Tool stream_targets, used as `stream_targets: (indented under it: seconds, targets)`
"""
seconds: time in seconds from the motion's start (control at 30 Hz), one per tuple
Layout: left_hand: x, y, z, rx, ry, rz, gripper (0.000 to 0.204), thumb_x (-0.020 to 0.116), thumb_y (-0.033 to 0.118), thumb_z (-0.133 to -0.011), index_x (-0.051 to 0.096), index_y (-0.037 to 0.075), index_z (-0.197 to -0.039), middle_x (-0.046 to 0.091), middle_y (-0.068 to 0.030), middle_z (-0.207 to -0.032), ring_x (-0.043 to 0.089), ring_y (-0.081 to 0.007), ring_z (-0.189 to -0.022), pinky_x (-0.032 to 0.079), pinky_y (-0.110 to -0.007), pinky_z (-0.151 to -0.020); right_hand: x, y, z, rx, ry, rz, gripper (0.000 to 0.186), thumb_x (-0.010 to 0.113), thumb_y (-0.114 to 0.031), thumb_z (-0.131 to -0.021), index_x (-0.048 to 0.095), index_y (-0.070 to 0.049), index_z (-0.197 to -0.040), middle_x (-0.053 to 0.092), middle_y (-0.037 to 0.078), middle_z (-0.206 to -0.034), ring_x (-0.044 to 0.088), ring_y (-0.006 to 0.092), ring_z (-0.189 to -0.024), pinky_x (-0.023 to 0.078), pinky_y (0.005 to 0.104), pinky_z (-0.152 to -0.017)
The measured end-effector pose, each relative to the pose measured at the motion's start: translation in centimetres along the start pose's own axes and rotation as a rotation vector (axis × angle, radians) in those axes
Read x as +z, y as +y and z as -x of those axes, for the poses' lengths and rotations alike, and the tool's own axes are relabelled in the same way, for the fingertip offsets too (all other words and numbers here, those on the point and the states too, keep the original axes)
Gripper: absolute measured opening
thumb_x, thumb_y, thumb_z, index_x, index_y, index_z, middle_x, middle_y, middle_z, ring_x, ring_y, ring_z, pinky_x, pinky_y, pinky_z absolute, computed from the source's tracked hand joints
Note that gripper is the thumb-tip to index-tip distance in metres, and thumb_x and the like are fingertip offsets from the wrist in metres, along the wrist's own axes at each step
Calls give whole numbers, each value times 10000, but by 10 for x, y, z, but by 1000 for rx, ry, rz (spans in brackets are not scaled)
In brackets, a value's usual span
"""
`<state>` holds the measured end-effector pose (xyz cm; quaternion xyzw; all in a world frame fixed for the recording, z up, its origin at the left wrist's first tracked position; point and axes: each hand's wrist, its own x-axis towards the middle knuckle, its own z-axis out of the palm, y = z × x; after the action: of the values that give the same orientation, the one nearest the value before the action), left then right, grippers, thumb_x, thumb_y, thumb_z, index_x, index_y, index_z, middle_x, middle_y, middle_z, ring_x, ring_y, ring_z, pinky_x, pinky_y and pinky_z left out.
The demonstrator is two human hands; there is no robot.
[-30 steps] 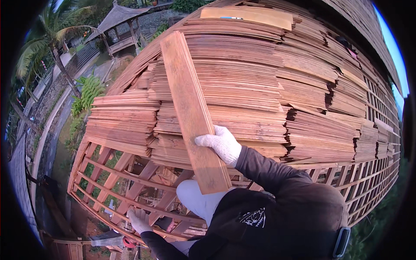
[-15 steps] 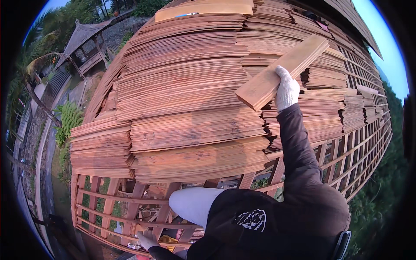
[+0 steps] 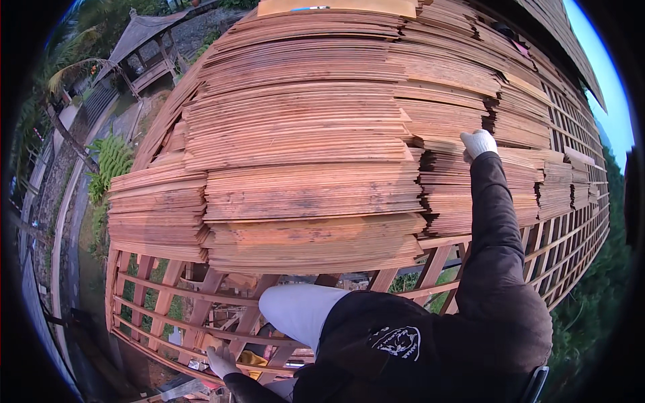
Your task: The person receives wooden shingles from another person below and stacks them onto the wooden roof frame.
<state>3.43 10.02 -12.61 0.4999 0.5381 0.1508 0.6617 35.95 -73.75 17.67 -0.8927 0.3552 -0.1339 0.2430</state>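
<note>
My right hand (image 3: pixel 479 143), in a white knit glove at the end of my dark sleeve, is curled closed over the stacked wooden shingles (image 3: pixel 302 121) at the right; whatever its fingers hold is hidden. My left hand (image 3: pixel 222 361), gloved too, is low at the left by the roof battens (image 3: pixel 176 294), fingers partly stretched out. Long bundles of thin reddish shingles cover the upper roof frame in uneven rows. My white-trousered leg (image 3: pixel 299 310) is bent over the open lattice.
More open lattice (image 3: pixel 571 221) runs to the right. A darker roof edge (image 3: pixel 557 40) rises at upper right. Beyond the left edge, far below, are a pavilion (image 3: pixel 144 47), a palm trunk (image 3: pixel 70 141) and a path. A small blue item (image 3: pixel 309 8) lies atop the far shingles.
My right hand has swung up and to the right; the board it held no longer shows as a separate piece in it. My view has shifted, while my left hand stays low at the battens.
</note>
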Motion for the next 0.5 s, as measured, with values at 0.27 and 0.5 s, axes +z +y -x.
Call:
stream_targets:
  seconds: [0.27,0.5]
  targets:
    - [-22,15,23,145,49,210,268,606,345,-1011,623,112,-1143,679,-46,-996,628,-134,-785,501,-288,-689,135,-135,110,-727,75,-540,363,706,-178,-1011,649,10,-1316,742,72,-1115,693,137,-981,547,279,-898]
    - [-17,74,63,465,195,583,319,668,261,-1037,654,34,-1262,704,-47,-990,665,-111,-802,518,-246,-699,230,-214,332,-1242,-732,-518,429,695,-31,-971,613,28,-1388,723,149,-1250,710,192,-1112,557,324,-982]
